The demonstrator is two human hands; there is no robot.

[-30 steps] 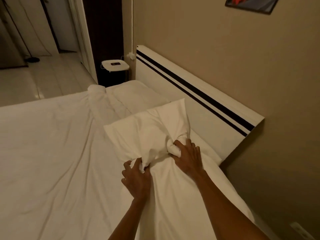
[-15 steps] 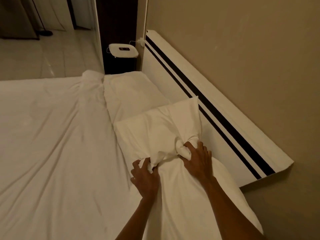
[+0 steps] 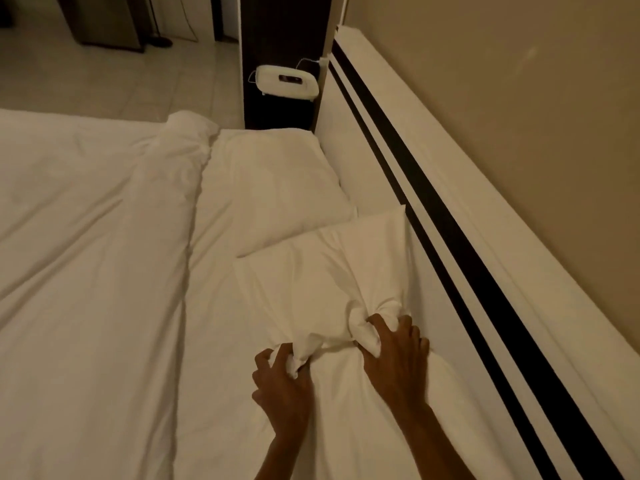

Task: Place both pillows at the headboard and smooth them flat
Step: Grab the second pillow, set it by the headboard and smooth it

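Note:
A white pillow [image 3: 322, 271] lies near the headboard [image 3: 485, 258], its near edge bunched up. My left hand [image 3: 282, 386] is clenched on a fold of that edge. My right hand [image 3: 394, 355] grips another bunched fold, close to the headboard side. A second white pillow [image 3: 270, 188] lies flat farther along the headboard, its near corner touching the first pillow. The headboard is white with two black stripes and runs along the wall on the right.
A white duvet [image 3: 86, 254] covers the bed to the left, rolled at its far end [image 3: 187, 129]. A dark bedside unit [image 3: 277, 29] with a white device [image 3: 287, 81] stands beyond the bed. Tiled floor [image 3: 104, 74] lies at the far left.
The view has tilted down and closer to the bed. Both hands keep their grip on the near pillow, which now lies lower and closer to the headboard.

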